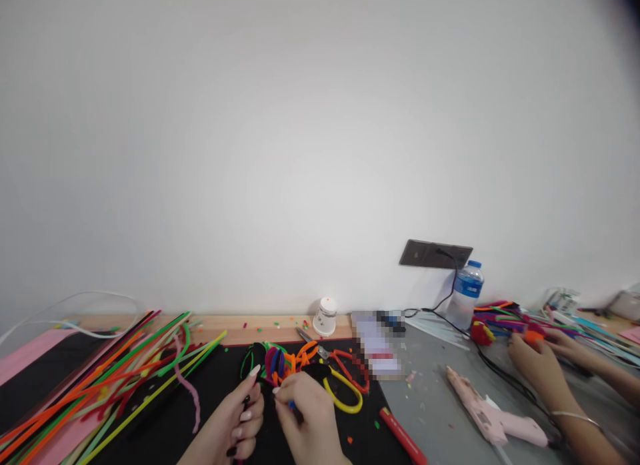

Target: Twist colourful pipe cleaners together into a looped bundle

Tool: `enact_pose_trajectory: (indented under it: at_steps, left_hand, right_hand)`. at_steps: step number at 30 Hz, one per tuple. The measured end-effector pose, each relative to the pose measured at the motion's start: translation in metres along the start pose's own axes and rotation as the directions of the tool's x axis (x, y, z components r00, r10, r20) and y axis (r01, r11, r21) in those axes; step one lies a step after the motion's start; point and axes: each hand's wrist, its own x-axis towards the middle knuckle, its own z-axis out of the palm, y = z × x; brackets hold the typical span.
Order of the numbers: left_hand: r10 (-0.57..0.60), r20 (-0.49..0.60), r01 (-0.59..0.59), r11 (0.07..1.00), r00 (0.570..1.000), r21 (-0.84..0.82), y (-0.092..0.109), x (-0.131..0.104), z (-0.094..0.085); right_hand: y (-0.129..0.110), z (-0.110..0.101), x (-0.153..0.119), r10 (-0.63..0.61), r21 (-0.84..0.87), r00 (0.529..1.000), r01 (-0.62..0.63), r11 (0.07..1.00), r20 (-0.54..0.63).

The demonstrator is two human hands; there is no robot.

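My left hand (241, 411) is closed over the black mat (165, 428), thumb up and fingers curled; what it grips is too hidden to name. Close beside it, my right hand (309, 411) is pinched shut, with a small bit of blue showing at its fingers. Just beyond both hands lies a bundle of bent pipe cleaners (280, 363) in green, purple, blue and orange. Scissors with orange-red handles (350, 370) lie behind my right hand, and a yellow handle loop (345, 401) shows next to it.
Long loose pipe cleaners (125, 378) spread at left. A white paper cup (325, 317) stands upside down by the wall. To the right are a red stick-like tool (403, 437), a pink glue gun (493, 411), a water bottle (466, 295) and another person's hands (537, 361) holding something orange-red.
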Motion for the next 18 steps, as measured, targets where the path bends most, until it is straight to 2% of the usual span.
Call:
enact_pose_trajectory:
  at_steps: [3, 6, 9, 13, 18]
  left_hand:
    - [0.086, -0.070, -0.088, 0.995, 0.994, -0.036, -0.001, -0.005, 0.006]
    - [0.124, -0.113, -0.140, 0.980, 0.986, -0.143, -0.001, -0.009, 0.010]
    - [0.110, -0.119, -0.135, 0.964, 0.987, -0.229, -0.001, -0.009, 0.008]
    - [0.104, -0.162, -0.141, 0.961, 0.981, -0.238, -0.003, -0.007, 0.003]
    - [0.100, -0.119, -0.129, 0.955, 0.988, -0.268, 0.000, -0.009, 0.005]
  right_hand:
    - [-0.001, 0.005, -0.003, -0.057, -0.047, 0.998, 0.057, 0.997, 0.012]
    - [0.000, 0.009, -0.005, -0.124, -0.066, 0.992, 0.125, 0.990, 0.026]
    - [0.001, 0.013, -0.006, -0.202, -0.080, 0.978, 0.206, 0.975, 0.056]
    - [-0.001, 0.016, -0.005, -0.273, -0.135, 0.960, 0.279, 0.951, 0.059]
    - [0.002, 0.029, -0.008, -0.362, -0.231, 0.930, 0.365, 0.902, 0.057]
